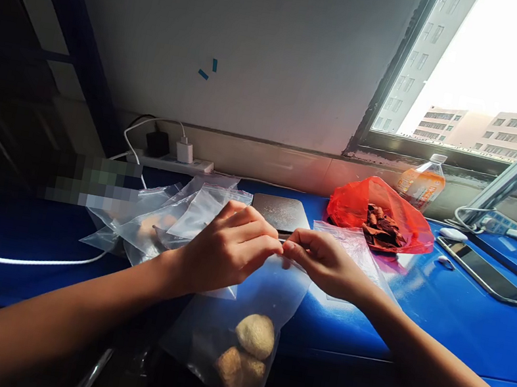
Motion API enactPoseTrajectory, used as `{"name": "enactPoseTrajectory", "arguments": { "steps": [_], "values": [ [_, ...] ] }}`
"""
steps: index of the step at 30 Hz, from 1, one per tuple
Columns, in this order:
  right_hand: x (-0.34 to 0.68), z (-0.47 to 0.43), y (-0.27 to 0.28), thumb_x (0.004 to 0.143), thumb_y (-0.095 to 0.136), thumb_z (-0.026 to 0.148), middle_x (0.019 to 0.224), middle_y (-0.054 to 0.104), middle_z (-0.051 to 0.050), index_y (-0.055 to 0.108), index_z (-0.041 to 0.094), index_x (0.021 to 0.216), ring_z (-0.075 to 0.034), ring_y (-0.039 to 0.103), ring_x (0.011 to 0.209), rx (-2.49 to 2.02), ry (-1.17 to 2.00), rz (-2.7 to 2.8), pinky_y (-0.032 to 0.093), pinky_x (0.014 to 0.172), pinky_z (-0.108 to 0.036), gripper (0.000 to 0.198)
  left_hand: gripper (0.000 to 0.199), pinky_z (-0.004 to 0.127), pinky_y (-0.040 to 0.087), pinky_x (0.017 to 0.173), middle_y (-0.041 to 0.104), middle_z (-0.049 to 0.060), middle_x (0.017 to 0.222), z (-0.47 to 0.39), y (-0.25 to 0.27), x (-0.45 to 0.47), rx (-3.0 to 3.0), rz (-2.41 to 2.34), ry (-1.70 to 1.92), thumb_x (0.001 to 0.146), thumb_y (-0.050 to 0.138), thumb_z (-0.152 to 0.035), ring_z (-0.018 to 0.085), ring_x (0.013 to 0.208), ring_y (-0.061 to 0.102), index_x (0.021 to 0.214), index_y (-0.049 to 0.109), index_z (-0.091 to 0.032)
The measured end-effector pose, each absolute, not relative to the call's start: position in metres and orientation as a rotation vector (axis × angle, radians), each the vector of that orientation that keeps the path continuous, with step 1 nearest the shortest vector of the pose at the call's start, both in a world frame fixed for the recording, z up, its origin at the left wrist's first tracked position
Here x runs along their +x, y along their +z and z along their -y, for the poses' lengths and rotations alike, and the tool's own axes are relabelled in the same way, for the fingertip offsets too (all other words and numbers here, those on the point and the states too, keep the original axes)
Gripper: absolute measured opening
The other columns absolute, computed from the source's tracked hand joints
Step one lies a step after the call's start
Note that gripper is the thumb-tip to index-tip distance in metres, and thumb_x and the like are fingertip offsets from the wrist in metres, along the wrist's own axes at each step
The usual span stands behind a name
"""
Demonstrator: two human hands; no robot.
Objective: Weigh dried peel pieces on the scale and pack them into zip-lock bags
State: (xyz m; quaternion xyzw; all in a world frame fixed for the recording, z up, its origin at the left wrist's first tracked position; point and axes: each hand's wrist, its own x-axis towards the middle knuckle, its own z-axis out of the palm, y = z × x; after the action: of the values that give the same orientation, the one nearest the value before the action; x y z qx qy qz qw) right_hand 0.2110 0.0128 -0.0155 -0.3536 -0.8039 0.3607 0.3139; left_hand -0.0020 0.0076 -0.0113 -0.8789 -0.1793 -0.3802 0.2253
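My left hand (240, 244) and my right hand (322, 258) are both closed in a pinch along the top edge of a clear plastic zip bag (214, 329), their fingertips almost meeting. The bag hangs down over the table's front edge. Several pale brown, rounded dried pieces (255, 336) lie in its lower right part; I cannot tell exactly what they are. Just beyond my fingers sits a small flat scale (280, 211) with a metal top. Whether the bag's seal is fully closed is hidden by my fingers.
More clear bags (153, 222) are piled left on the blue table (445, 326). A flat clear bag (352, 257) lies right, beside a red plastic bag (352, 200) of dark dried pieces. Behind are a drink bottle (423, 182), a phone (487, 270) and a power strip (168, 162) with cables.
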Motion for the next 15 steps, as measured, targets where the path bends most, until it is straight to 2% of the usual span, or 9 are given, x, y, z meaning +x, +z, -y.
{"name": "enactPoseTrajectory", "arguments": {
  "steps": [7,15],
  "values": [
    [0.2104,-0.0135,-0.0140,0.089,0.052,0.061,0.072,0.068,-0.004,0.060,0.018,0.074,-0.014,0.057,0.065,-0.951,0.966,2.094,0.042,0.059,-0.026,0.047,0.011,0.035,0.043,0.080,0.075,-0.002,0.083,-0.0071,-0.0127,-0.0013,-2.380,0.475,-1.071,0.091,0.061,-0.011,0.016,0.076,0.064,0.092,0.064,-0.020],
    [0.2066,-0.0149,-0.0160,0.088,0.055,0.042,0.066,0.064,-0.001,0.057,0.020,0.069,-0.012,0.053,0.060,-1.049,1.006,2.048,0.040,0.054,-0.025,0.029,0.019,0.030,0.049,0.075,0.075,-0.001,0.079,-0.0076,-0.0153,0.0005,-2.452,0.259,-1.076,0.090,0.053,-0.003,0.015,0.076,0.067,0.085,0.060,-0.020]
  ]
}}
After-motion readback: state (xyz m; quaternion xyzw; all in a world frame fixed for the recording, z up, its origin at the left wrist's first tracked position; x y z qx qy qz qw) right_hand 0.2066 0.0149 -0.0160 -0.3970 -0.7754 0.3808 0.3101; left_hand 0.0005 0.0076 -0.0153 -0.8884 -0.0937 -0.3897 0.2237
